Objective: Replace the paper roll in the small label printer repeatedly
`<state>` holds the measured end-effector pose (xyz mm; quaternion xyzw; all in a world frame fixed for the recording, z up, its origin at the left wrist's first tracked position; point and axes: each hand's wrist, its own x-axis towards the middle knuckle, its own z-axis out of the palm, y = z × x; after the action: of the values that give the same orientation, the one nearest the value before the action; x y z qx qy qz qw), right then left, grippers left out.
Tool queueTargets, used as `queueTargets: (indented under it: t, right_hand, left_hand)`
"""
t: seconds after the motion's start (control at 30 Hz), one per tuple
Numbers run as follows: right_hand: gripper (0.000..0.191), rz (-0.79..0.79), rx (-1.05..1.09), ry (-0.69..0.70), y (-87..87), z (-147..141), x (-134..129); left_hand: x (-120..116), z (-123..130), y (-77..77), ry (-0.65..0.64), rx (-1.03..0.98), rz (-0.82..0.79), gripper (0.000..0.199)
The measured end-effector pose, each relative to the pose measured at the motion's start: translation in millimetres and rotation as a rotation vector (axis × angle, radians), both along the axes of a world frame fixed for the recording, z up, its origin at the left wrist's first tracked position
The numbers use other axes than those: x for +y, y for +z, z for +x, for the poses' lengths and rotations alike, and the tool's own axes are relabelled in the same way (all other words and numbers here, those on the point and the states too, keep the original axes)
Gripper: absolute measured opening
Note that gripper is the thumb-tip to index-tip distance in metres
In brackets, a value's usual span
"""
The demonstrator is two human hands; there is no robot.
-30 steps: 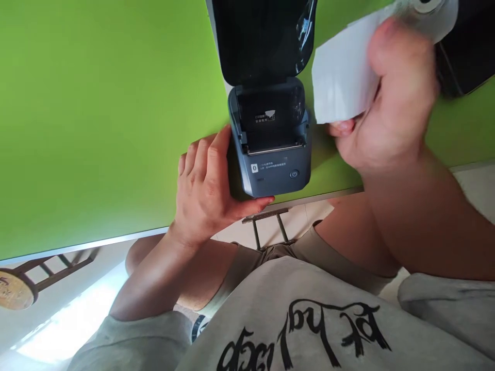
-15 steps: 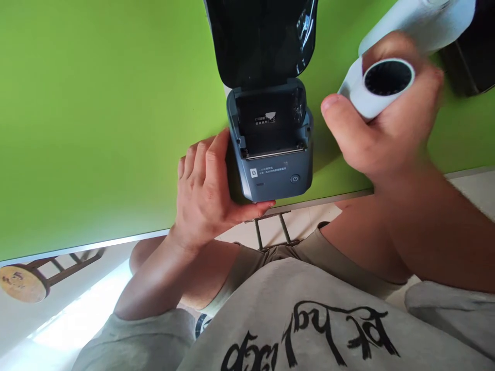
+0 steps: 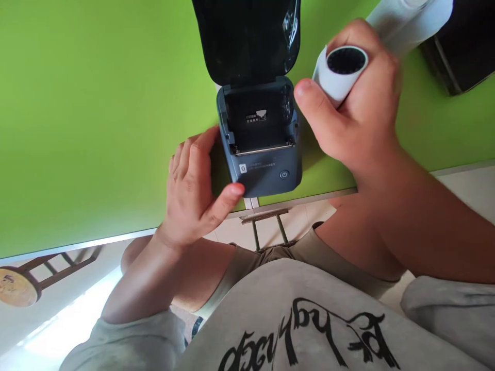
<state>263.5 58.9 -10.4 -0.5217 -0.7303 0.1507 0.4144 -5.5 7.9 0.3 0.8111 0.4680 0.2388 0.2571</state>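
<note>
A dark blue-grey label printer (image 3: 263, 178) stands near the table's front edge, with its black lid (image 3: 249, 38) swung up and back. Its paper bay (image 3: 257, 116) holds no roll; some white print shows inside. My left hand (image 3: 195, 185) grips the printer's left side, its thumb on the front corner and its fingers along the flank. To the right, above the table, my right hand (image 3: 359, 103) is closed around a white label roll (image 3: 336, 87) with a dark hollow core. The roll is close to the printer's right side, apart from it.
The green table (image 3: 85, 113) spreads out on the left. Behind my right hand lies a white rolled sheet (image 3: 410, 23), beside a black object (image 3: 460, 51) whose kind I cannot tell. A wooden stool (image 3: 19, 286) stands below the table at left.
My right hand has carried the label roll leftward, closer to the printer. My left thumb has moved from below the printer's front edge onto its front left corner. The lid stays up.
</note>
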Motion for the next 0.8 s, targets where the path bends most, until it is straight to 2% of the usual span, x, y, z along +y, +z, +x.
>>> queueTargets:
  t: [0.1,0.2,0.3,0.33,0.43,0.63,0.8]
  right_hand:
    - [0.036,-0.023,-0.04,-0.002,0.2,1.1,2.2]
    - [0.036,-0.04,-0.034,-0.025,1.4,1.6,2.4]
    - [0.037,-0.067,-0.026,-0.039,1.8,0.6,2.7]
    - [0.036,-0.077,-0.022,-0.049,1.6,0.0,3.0]
    - [0.033,-0.086,0.005,-0.092,-0.5,-1.7,5.0]
    - [0.033,-0.042,0.029,-0.144,-6.4,-2.1,9.0]
    - [0.035,-0.092,-0.027,-0.17,-5.9,-2.5,10.4]
  left_hand:
    - [2.9,3.2,0.4,0.063,-0.07,-0.069,0.061]
    - [8.8,7.9,-2.2,0.108,-0.149,-0.072,0.054]
    - [17.7,11.9,-5.4,0.131,-0.194,-0.049,0.061]
    - [20.7,13.0,-6.4,0.155,-0.159,-0.074,0.063]
    - [27.2,16.2,-9.2,0.205,-0.121,-0.013,0.072]
    - [29.1,19.2,-12.7,0.167,0.035,0.025,0.071]
    - [28.2,18.5,-14.1,0.146,-0.018,0.022,0.07]
